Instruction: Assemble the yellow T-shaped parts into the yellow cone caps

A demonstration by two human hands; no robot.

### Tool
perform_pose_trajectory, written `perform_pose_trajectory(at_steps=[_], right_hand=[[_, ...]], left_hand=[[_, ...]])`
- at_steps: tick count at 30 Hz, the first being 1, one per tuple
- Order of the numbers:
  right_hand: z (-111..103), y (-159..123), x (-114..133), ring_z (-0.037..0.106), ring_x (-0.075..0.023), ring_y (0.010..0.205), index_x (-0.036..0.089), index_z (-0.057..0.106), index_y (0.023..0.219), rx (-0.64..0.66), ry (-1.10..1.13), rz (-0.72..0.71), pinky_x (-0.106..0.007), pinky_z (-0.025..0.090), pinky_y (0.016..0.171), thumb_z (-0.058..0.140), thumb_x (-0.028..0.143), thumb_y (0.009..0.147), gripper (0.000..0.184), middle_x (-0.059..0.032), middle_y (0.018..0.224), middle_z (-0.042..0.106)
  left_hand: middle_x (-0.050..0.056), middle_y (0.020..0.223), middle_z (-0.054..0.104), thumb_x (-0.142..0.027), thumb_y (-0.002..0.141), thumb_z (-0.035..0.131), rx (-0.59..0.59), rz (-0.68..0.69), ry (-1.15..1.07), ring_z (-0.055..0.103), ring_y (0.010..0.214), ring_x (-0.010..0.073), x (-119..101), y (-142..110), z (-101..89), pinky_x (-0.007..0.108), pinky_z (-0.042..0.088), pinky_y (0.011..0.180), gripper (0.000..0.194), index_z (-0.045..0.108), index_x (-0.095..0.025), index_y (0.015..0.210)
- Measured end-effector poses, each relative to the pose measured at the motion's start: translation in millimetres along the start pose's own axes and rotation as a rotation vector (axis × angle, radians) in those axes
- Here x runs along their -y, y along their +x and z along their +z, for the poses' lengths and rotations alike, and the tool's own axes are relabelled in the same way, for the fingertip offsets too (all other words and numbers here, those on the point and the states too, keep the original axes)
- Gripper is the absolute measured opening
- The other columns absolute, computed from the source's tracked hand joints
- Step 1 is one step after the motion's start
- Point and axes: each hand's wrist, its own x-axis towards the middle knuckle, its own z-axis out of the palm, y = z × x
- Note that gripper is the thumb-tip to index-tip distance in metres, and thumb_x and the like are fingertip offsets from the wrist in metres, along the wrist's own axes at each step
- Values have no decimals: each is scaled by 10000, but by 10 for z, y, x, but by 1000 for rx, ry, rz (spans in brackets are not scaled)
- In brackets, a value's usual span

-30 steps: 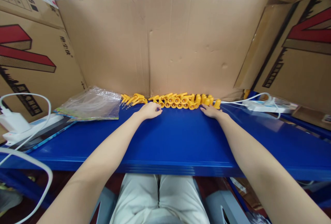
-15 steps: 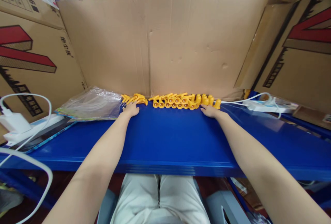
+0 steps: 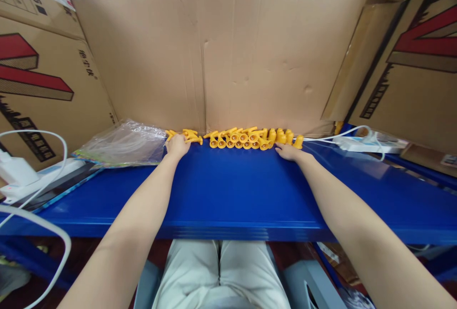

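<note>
At the back of the blue shelf, my left hand rests over the left end of a small pile of yellow T-shaped plastic pieces. Its fingertips are hidden, so I cannot make out a grip. To the right lies a stacked row of yellow plastic pieces with flared, cup-like ends, several of their open mouths facing me. Yellow rounded pieces stand upright at the row's right end. My right hand lies low in front of these, fingers stretched out and apart, near a single upright yellow piece.
A tall cardboard sheet closes off the back, with printed cartons at both sides. Clear plastic bags lie left of the pile. White power strips and cables sit at both ends of the blue shelf.
My left hand has shifted slightly left and up over the T-shaped pieces, covering the small metal bits seen there before. My right hand stays almost in place. The whole view has shifted slightly.
</note>
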Motion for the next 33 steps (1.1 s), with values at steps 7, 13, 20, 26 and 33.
perform_pose_trajectory(at_steps=[7,13,20,26,33], right_hand=[[0,3,-3,192,-440,1416,263,260,1523,-15,15,-17,-724,95,1064,402,461,909,661,-120,1582,220],[-3,2,-7,220,-436,1409,269,250,1525,10,9,0,-727,102,1056,388,482,915,661,-129,1585,206],[25,31,-40,235,-430,1404,276,276,1516,-8,3,-7,-716,120,1062,406,498,908,660,-120,1579,226],[30,42,-56,220,-428,1410,277,260,1519,-8,5,-28,-720,119,1058,395,474,907,657,-109,1584,218],[9,23,-34,251,-427,1395,268,280,1512,9,16,9,-690,121,1071,410,483,902,660,-123,1578,222]], left_hand=[[119,926,718,-274,725,686,-52,3,-223,622,972,311,-163,-13,-150,444,449,874,218,653,-143,896],[75,828,711,-281,667,683,-73,-69,-449,660,812,217,-182,80,-125,294,478,699,155,628,-169,760],[23,695,668,-303,650,659,-97,-10,-559,642,701,167,-189,120,-79,241,473,629,169,630,-161,737],[7,539,609,-369,757,608,268,84,-354,553,457,141,-206,3,44,248,430,472,205,564,-187,675],[43,658,678,-424,804,552,296,240,-116,642,602,190,-229,-16,66,270,476,596,251,633,-190,762]])
